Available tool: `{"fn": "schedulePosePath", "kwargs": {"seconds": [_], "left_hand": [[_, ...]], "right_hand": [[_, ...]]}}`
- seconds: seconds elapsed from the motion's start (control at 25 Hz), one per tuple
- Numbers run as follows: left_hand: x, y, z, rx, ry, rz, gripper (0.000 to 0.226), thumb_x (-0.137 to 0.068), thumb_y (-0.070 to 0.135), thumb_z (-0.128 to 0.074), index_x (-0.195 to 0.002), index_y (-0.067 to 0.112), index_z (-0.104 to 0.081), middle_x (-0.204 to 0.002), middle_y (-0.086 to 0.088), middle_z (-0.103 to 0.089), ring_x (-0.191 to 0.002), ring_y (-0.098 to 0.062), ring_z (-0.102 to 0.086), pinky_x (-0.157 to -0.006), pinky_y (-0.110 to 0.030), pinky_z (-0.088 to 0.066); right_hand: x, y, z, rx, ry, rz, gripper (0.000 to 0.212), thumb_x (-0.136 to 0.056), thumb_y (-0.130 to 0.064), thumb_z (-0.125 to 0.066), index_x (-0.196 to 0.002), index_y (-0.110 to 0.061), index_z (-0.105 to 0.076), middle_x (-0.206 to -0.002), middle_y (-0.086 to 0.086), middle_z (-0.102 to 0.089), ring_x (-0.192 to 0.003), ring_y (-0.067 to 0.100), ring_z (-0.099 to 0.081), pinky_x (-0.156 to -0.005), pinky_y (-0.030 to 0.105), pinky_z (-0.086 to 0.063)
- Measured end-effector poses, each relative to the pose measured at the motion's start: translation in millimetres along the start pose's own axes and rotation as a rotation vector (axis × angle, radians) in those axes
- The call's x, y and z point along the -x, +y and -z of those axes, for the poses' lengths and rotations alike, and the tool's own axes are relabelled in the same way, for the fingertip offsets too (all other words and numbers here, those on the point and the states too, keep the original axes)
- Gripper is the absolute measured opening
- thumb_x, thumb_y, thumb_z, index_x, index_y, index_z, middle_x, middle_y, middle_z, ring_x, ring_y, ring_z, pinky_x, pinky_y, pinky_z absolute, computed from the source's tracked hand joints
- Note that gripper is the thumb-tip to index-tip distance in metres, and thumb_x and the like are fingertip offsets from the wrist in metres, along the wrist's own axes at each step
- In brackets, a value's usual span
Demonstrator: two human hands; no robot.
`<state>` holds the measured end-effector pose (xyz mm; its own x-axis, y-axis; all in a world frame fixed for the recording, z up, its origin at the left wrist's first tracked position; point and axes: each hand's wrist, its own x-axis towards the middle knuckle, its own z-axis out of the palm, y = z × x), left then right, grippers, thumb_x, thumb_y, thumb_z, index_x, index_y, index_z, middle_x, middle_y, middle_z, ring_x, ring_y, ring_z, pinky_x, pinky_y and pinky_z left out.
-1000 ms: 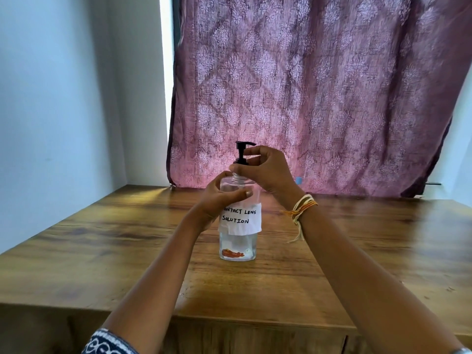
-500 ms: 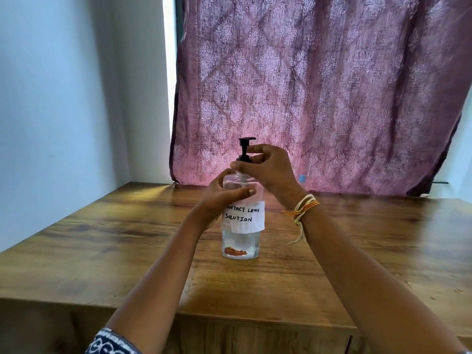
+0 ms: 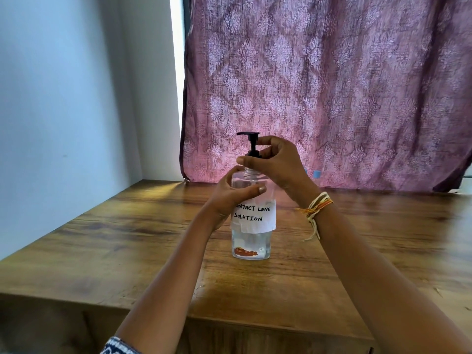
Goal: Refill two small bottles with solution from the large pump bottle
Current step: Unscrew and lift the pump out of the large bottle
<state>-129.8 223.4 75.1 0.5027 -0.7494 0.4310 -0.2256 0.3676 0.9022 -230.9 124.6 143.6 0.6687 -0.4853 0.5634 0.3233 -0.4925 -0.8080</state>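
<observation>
The clear plastic bottle [image 3: 251, 241], paper-labelled, is gripped at its shoulder by the left hand [image 3: 231, 198]. The black pump collar [image 3: 252, 155] is pinched by the right hand [image 3: 277, 163] above the wooden table [image 3: 127, 238].

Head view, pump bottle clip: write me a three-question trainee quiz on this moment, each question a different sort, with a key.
1. True or false: the pump bottle lies on its side on the wooden table.
2. Which hand grips the black pump collar at the neck? A) left hand B) right hand C) neither
3. Fill in: the paper label ends with the word ____.

Key:
1. False; it stands upright.
2. B; the right hand pinches the collar, while the left hand wraps the bottle's shoulder.
3. SOLUTION.
</observation>
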Motion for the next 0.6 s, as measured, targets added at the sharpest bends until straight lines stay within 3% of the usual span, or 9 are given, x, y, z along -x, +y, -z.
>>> {"fn": "schedulePosePath", "kwargs": {"seconds": [0.2,0.36,0.44,0.52,0.6], "left_hand": [[0.5,0.8,-2.0,0.012,0.007,-0.014,0.046,-0.062,0.021,-0.083,-0.104,0.02,-0.063,-0.097,-0.013,-0.07,-0.087,-0.028,-0.068,-0.077,-0.039,-0.057],[0.8,0.1,-1.8,0.044,-0.036,-0.046,0.04,-0.067,0.017,-0.08,-0.103,0.029,-0.067,-0.1,-0.009,-0.073,-0.09,-0.024,-0.07,-0.075,-0.034,-0.057],[1.4,0.9,-1.6,0.045,-0.035,-0.047,0.047,-0.066,0.019,-0.081,-0.11,0.023,-0.065,-0.102,-0.011,-0.072,-0.091,-0.025,-0.07,-0.076,-0.036,-0.057],[1.5,1.3,-2.1,0.025,-0.015,-0.04,0.06,-0.062,0.023,-0.082,-0.116,0.012,-0.059,-0.105,-0.017,-0.07,-0.093,-0.029,-0.068,-0.081,-0.042,-0.057],[1.4,1.2,-2.4,0.016,0.004,-0.042,0.056,-0.059,0.024,-0.083,-0.11,0.014,-0.061,-0.103,-0.016,-0.069,-0.092,-0.029,-0.067,-0.085,-0.045,-0.055]], "right_hand": [[1.7,4.0,8.6,-0.196,-0.163,0.017,0.039,-0.078,0.004,-0.07,-0.116,-0.001,-0.062,-0.095,0.013,-0.073,-0.084,0.021,-0.071,-0.08,0.033,-0.059],[1.1,-2.3,3.0,0.036,-0.085,0.066,0.053,-0.066,-0.018,-0.086,-0.112,-0.011,-0.062,-0.088,0.0,-0.071,-0.08,0.013,-0.071,-0.073,0.022,-0.058],[0.4,-3.4,2.6,0.07,-0.053,0.05,0.059,-0.063,-0.021,-0.087,-0.114,-0.012,-0.06,-0.082,0.001,-0.071,-0.076,0.014,-0.071,-0.07,0.022,-0.057],[0.4,-4.3,4.3,-0.003,-0.053,0.022,0.053,-0.068,-0.011,-0.084,-0.115,-0.008,-0.06,-0.085,0.01,-0.073,-0.075,0.019,-0.071,-0.072,0.027,-0.058],[0.9,-5.2,5.8,-0.112,-0.104,0.009,0.045,-0.076,0.002,-0.074,-0.118,-0.004,-0.059,-0.09,0.015,-0.072,-0.079,0.022,-0.07,-0.078,0.033,-0.058]]}}
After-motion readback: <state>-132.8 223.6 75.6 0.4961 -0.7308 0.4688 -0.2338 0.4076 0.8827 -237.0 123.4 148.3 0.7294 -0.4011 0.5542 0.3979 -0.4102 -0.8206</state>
